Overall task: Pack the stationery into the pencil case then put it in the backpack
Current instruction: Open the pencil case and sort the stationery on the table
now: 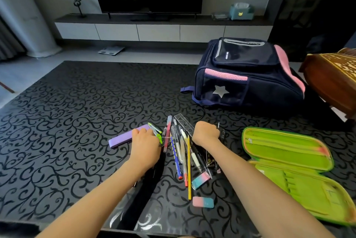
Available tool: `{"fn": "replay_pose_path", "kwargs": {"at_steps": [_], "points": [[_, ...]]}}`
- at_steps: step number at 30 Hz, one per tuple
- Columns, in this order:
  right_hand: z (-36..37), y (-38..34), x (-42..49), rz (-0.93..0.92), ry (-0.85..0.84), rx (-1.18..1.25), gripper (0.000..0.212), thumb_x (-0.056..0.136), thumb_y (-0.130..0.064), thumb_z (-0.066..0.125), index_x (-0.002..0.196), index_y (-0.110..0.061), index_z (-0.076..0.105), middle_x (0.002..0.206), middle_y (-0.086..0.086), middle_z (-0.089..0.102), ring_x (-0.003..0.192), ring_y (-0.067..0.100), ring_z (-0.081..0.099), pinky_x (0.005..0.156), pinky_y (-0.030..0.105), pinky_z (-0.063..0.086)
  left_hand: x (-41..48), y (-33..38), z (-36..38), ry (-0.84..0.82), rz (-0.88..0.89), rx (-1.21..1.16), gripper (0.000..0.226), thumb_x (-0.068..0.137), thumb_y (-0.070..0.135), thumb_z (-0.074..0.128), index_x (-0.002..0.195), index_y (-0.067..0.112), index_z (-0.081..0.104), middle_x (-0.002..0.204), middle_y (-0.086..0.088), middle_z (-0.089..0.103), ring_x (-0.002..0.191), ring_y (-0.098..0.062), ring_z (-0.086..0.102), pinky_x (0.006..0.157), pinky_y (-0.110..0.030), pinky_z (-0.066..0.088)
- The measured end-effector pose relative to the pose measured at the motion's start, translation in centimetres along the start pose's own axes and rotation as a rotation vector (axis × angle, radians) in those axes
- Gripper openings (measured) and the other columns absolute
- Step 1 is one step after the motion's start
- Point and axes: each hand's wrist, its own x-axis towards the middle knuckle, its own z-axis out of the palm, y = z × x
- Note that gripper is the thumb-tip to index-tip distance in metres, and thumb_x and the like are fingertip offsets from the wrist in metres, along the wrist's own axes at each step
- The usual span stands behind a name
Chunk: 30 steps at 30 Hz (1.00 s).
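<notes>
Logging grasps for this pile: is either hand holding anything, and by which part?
Cannot be told: left hand touches the green-clipped pens; right hand curls over the pile, fingers hidden.

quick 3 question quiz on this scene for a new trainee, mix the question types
1. True or false: the green pencil case lies open on the table.
2. Where does the backpack sit relative to the pile of pens? A) beyond it, to the right B) to its left C) inside the pencil case
3. How many pink-and-teal erasers lie on the table?

Key: 1 true; 2 A; 3 two.
</notes>
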Motion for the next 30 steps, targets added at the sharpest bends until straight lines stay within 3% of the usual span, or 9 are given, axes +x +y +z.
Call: {"fn": "replay_pose_path", "kwargs": {"at_steps": [2,5,10,13,15,19,21,24,30], "points": [[-0.4,0.4,0.0,-0.009,-0.063,0.062,0.010,0.082,-0.013,0.060,0.088,-0.008,0.055,0.105,0.012,0.061,0.101,0.034,0.058,0.075,0.034,0.045,0.1,0.1,-0.2,0.006,-0.008,-0.015,0.020,0.058,0.018,0.076,0.047,0.012,0.061,0.054,-0.004,0.052,0.055,-0.023,0.035,0.062,-0.032,0.022],[-1.3,1.5,0.3,0.030,-0.148,0.212,0.028,0.075,-0.023,0.071,0.075,-0.008,0.047,0.089,0.008,0.057,0.082,0.028,0.058,0.067,0.031,0.045,-0.1,0.2,-1.3,0.069,-0.005,-0.029,0.020,0.078,0.022,0.060,0.065,0.009,0.066,0.072,-0.008,0.055,0.069,-0.024,0.036,0.069,-0.033,0.019],[-2.8,3.3,1.5,0.099,-0.113,0.571,0.059,0.065,-0.025,0.083,0.108,0.005,0.057,0.107,0.015,0.063,0.102,0.032,0.061,0.088,0.040,0.052,0.5,-0.1,-3.0,0.082,0.017,-0.030,0.027,0.093,0.021,0.041,0.086,0.010,0.064,0.088,-0.007,0.053,0.089,-0.028,0.051,0.070,-0.032,0.023],[-3.3,4.0,1.9,0.102,-0.084,0.632,0.037,0.065,-0.020,0.083,0.084,0.003,0.060,0.086,0.013,0.066,0.078,0.026,0.062,0.074,0.037,0.054,1.0,-0.3,-3.4,0.033,0.010,-0.170,0.025,0.095,0.020,0.043,0.092,0.006,0.064,0.097,-0.012,0.059,0.094,-0.033,0.056,0.070,-0.036,0.040],[-3.7,4.2,1.6,0.134,-0.088,0.699,0.029,0.070,-0.014,0.079,0.077,-0.001,0.054,0.073,0.010,0.058,0.054,0.019,0.044,0.052,0.027,0.040,1.1,-0.2,-4.0,0.022,-0.035,-0.292,0.027,0.094,0.018,0.043,0.088,0.001,0.062,0.093,-0.017,0.062,0.090,-0.035,0.058,0.068,-0.036,0.040],[-5.5,5.1,-0.5,0.227,-0.169,1.124,0.019,0.078,-0.009,0.074,0.087,0.002,0.061,0.065,0.007,0.053,0.048,0.010,0.034,0.035,0.019,0.029,1.0,-0.2,-5.3,-0.009,-0.164,-0.614,0.036,0.091,0.020,0.050,0.058,0.005,0.050,0.063,-0.016,0.053,0.065,-0.032,0.051,0.060,-0.029,0.035],[-6.5,5.5,-2.8,0.224,-0.289,1.318,0.012,0.081,-0.009,0.071,0.083,-0.002,0.061,0.065,0.003,0.054,0.049,0.007,0.036,0.032,0.013,0.030,0.7,-0.2,-5.8,-0.108,-0.249,-1.005,0.040,0.090,0.021,0.056,0.053,0.008,0.058,0.059,-0.015,0.059,0.052,-0.024,0.051,0.059,-0.025,0.043],[-6.4,6.1,-7.0,0.173,-0.307,1.325,0.009,0.082,-0.009,0.069,0.074,-0.006,0.064,0.064,0.001,0.057,0.051,0.006,0.042,0.041,0.014,0.036,-1.0,1.4,-6.7,-0.283,-0.370,-1.567,0.023,0.089,0.012,0.060,0.068,0.004,0.065,0.061,-0.012,0.062,0.040,-0.008,0.055,0.044,-0.015,0.047],[-3.0,8.2,-13.6,0.161,-0.176,1.327,0.009,0.080,-0.006,0.069,0.073,-0.011,0.067,0.066,0.004,0.063,0.055,0.009,0.055,0.044,0.013,0.042,-4.8,7.5,-7.1,-0.348,-0.283,-1.594,0.014,0.087,0.010,0.062,0.077,0.004,0.068,0.056,-0.001,0.066,0.045,-0.005,0.056,0.044,-0.011,0.044]]}}
